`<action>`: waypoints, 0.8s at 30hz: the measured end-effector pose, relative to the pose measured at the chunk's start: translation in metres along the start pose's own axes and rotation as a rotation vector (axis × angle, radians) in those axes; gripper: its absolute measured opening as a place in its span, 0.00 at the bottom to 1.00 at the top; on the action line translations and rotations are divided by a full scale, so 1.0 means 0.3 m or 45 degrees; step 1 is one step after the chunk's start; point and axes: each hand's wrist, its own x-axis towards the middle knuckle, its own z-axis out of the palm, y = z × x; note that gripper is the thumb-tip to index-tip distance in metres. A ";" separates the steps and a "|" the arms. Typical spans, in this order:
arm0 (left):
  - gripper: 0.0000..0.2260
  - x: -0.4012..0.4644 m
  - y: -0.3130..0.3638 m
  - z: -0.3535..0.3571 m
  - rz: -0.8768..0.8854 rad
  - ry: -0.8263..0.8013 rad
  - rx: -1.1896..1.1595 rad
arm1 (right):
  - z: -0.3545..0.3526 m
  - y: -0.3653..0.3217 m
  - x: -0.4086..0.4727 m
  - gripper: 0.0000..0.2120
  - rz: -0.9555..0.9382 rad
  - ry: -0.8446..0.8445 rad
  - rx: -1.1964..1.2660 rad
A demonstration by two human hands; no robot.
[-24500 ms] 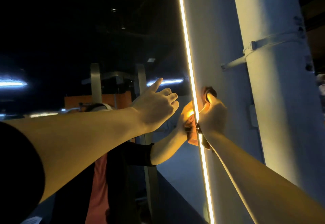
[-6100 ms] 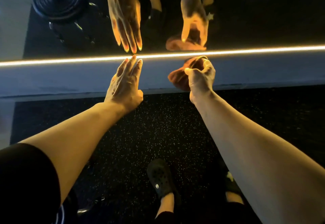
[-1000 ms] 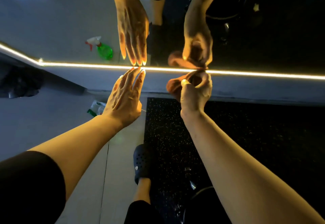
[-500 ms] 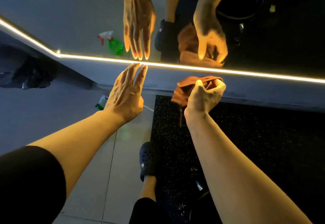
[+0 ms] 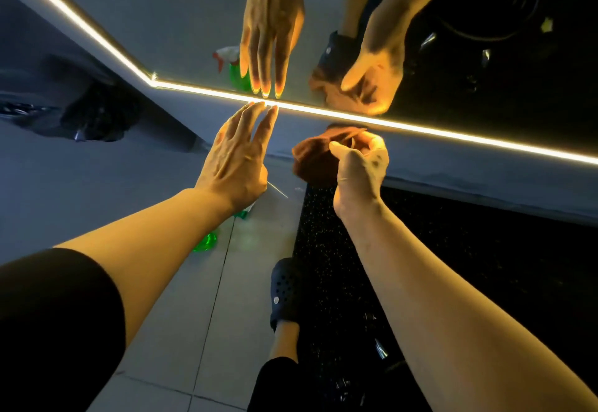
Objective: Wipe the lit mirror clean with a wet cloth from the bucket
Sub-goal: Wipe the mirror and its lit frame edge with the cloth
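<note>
The mirror (image 5: 181,23) fills the top of the head view, bordered by a glowing light strip (image 5: 453,135) that bends at the lower left corner. My left hand (image 5: 238,159) reaches out flat, its straight fingertips touching the strip. My right hand (image 5: 359,165) grips a bunched orange-brown cloth (image 5: 310,159) just below the strip, a little off the glass. Both hands and the cloth are reflected in the mirror above. The bucket's dark rim and handle show at the bottom edge under my right forearm (image 5: 378,347).
A green spray bottle (image 5: 207,241) lies on the pale tiled floor under my left wrist. My foot in a black perforated shoe (image 5: 284,292) stands at the edge of a black speckled mat (image 5: 485,250). A dark bundle (image 5: 94,114) sits by the wall at left.
The view has shifted left, showing more of the mirror's lower left corner. My right hand has drawn the cloth slightly away from the strip. My left hand stays flat at the strip.
</note>
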 end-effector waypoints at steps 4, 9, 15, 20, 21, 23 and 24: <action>0.37 -0.025 -0.057 0.003 -0.025 0.016 0.004 | 0.065 0.042 -0.017 0.10 -0.148 0.259 0.053; 0.37 -0.040 -0.106 -0.010 -0.111 0.051 -0.032 | 0.179 0.087 -0.058 0.12 -0.115 0.028 -0.155; 0.36 -0.037 -0.174 -0.020 -0.112 0.087 0.003 | 0.263 0.090 -0.062 0.14 -0.260 0.407 -0.179; 0.25 -0.041 -0.156 -0.020 -0.153 0.204 -0.188 | 0.284 0.114 -0.091 0.13 -0.294 0.240 -0.295; 0.22 -0.046 -0.138 -0.011 -0.202 0.193 -0.341 | 0.264 0.119 -0.092 0.12 -0.326 0.212 -0.319; 0.21 -0.051 -0.092 0.009 -0.376 0.051 -0.913 | 0.228 0.126 -0.103 0.11 -0.326 0.030 -0.351; 0.20 -0.054 -0.064 0.019 -0.463 -0.022 -1.261 | 0.213 0.130 -0.114 0.10 -0.290 -0.109 -0.357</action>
